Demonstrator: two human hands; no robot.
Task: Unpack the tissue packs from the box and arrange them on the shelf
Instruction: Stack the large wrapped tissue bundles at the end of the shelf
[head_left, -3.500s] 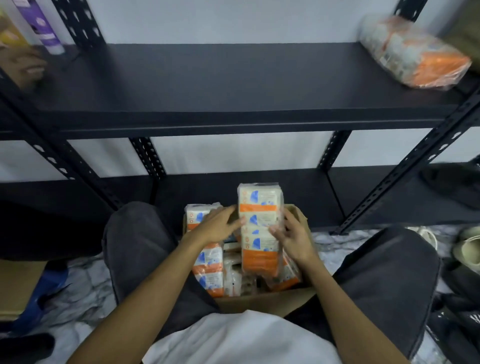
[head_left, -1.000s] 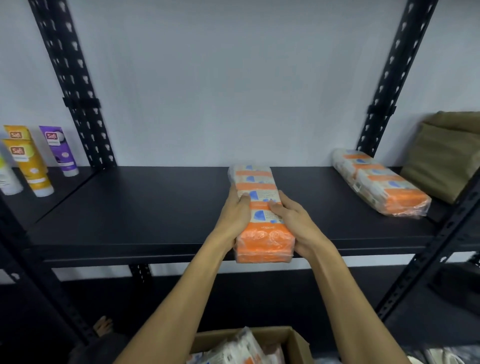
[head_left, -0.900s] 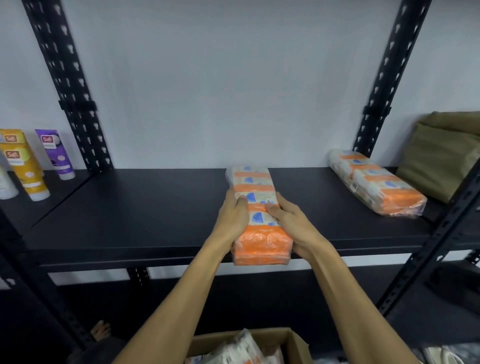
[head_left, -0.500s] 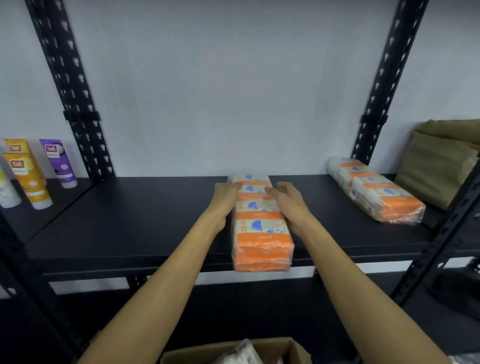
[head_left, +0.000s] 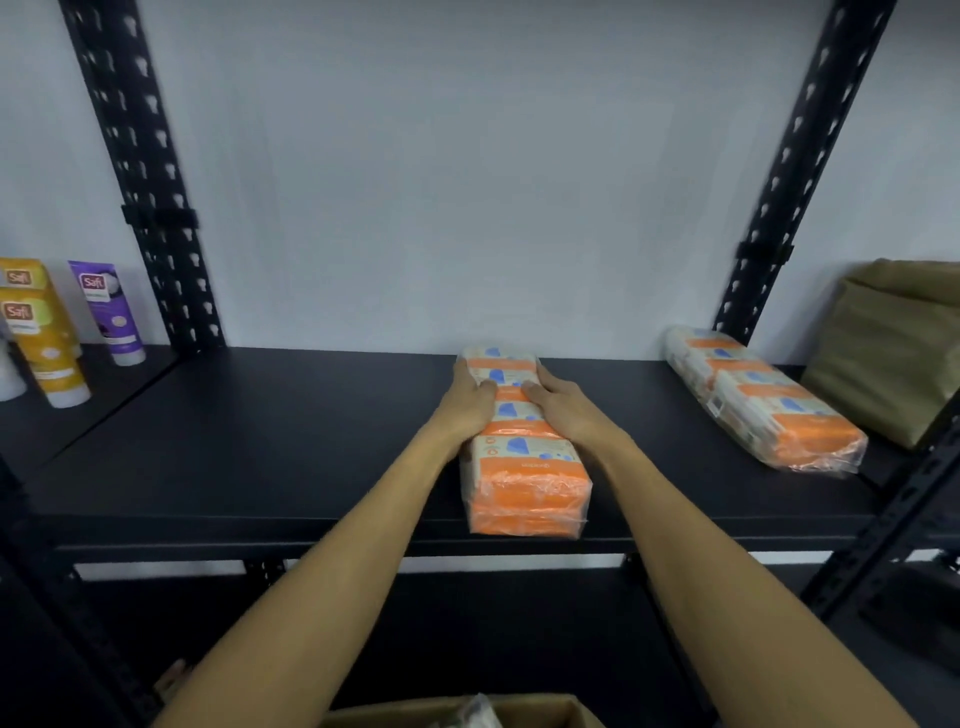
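Observation:
A long orange, white and blue tissue pack (head_left: 524, 480) lies lengthwise on the black shelf (head_left: 260, 441), its near end at the front edge. My left hand (head_left: 467, 402) grips its left side and my right hand (head_left: 563, 408) its right side, near the middle, fingers meeting on top. A second tissue pack (head_left: 763, 400) lies at an angle to the right. The cardboard box (head_left: 540, 714) shows only its top rim at the bottom edge, with a bit of wrapped pack (head_left: 475, 712) sticking up.
Black perforated uprights (head_left: 145, 176) (head_left: 795, 171) stand at the back against a white wall. Yellow and purple tubes (head_left: 104, 312) stand on the left shelf section. An olive folded bag (head_left: 893, 343) sits far right. A lower shelf (head_left: 467, 623) lies beneath.
The pack went from the box up onto the shelf. Over the last second both hands slid forward along it, pushing it deeper toward the wall.

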